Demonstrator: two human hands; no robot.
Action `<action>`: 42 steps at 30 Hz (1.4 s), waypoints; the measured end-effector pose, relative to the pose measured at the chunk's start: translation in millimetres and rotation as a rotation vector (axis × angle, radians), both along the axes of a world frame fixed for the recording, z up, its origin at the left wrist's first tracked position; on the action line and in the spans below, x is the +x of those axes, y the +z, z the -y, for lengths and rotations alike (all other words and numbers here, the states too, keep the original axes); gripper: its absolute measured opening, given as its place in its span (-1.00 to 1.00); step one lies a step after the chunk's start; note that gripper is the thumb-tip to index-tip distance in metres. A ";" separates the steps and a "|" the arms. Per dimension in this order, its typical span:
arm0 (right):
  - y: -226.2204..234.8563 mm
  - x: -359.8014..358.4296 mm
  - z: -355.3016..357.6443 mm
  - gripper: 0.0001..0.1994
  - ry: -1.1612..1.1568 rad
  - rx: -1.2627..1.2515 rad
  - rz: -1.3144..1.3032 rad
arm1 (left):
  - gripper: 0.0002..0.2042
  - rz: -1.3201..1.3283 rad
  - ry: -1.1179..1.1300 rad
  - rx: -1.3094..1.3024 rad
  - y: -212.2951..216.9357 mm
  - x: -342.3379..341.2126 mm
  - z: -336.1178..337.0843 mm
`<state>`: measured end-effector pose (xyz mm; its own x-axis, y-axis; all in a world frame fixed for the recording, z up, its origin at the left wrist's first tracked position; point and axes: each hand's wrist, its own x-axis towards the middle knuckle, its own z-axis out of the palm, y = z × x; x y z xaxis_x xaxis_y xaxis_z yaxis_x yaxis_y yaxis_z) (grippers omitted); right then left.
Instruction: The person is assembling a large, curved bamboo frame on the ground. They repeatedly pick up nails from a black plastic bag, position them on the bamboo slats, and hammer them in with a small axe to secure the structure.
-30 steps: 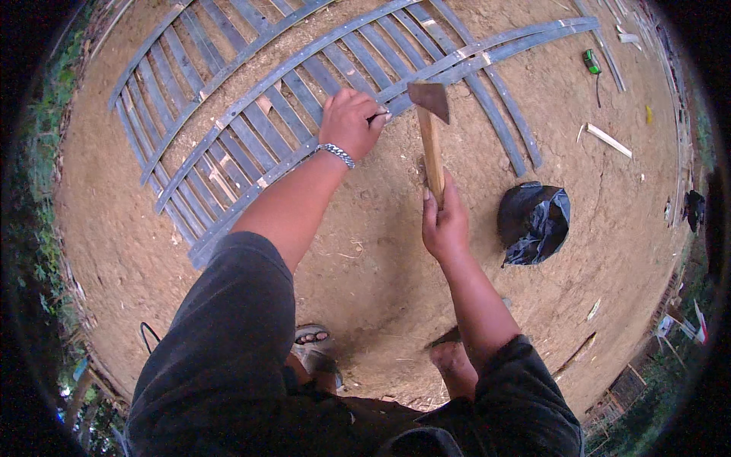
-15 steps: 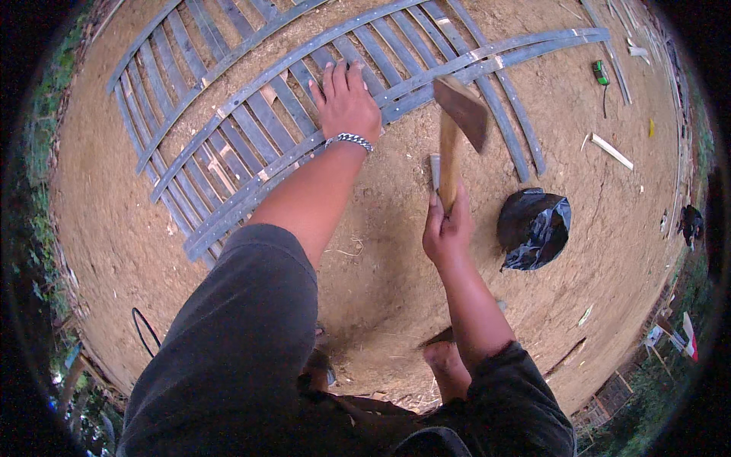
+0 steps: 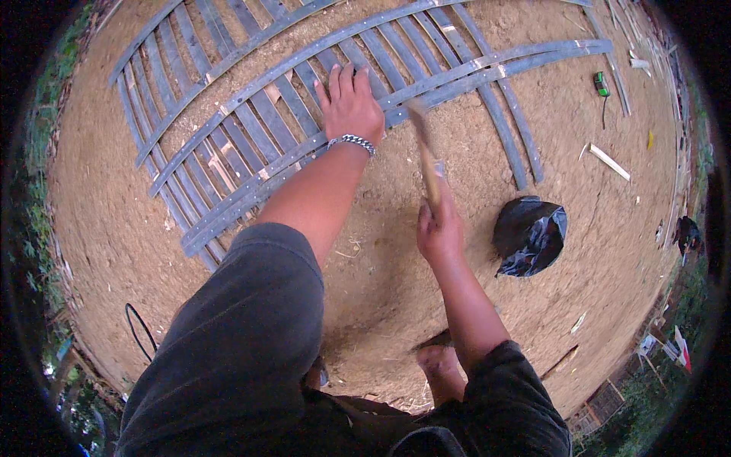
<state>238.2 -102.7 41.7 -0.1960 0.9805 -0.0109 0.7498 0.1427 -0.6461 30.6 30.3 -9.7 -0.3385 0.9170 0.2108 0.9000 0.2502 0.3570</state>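
Note:
A lattice of grey-blue slats [image 3: 251,137] lies flat on bare earth. My left hand [image 3: 349,110], with a metal bracelet at the wrist, presses palm down on the slats, fingers spread. My right hand [image 3: 438,228] is closed around the wooden handle of a hammer [image 3: 426,156]. The hammer is blurred, and its head is down at the long slat just right of my left hand.
A crumpled black plastic bag [image 3: 529,236] lies on the ground right of my right hand. A small green object [image 3: 601,82] and a pale wooden stick [image 3: 609,161] lie further right. A black cable loop [image 3: 141,331] is at lower left. My bare foot [image 3: 442,369] shows below.
The hammer, raised with its head up a moment ago, has swung down onto the slats. My left hand has opened flat and slid a little further up the lattice.

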 end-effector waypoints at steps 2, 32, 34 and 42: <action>1.3 0.6 -7.1 -0.39 -0.034 -0.240 0.079 | -0.63 0.002 -0.001 0.002 -2.6 1.5 -1.6; -0.5 -5.2 -16.8 -0.55 -0.061 -0.531 0.181 | -0.56 0.036 -0.018 -0.018 -0.3 -0.2 -3.3; -4.1 1.0 -16.0 -0.53 -0.093 -0.457 0.173 | -0.62 0.017 -0.004 -0.013 -0.9 1.4 -0.1; 23.0 -0.2 -2.7 -0.60 -0.148 -0.139 -0.124 | -0.62 0.021 0.010 0.014 1.1 -4.0 -1.2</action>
<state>238.0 -100.0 64.7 -0.0586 0.9895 -0.1322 0.6699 -0.0592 -0.7401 26.5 31.5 -8.6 -0.3523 0.9106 0.2162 0.8897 0.2542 0.3791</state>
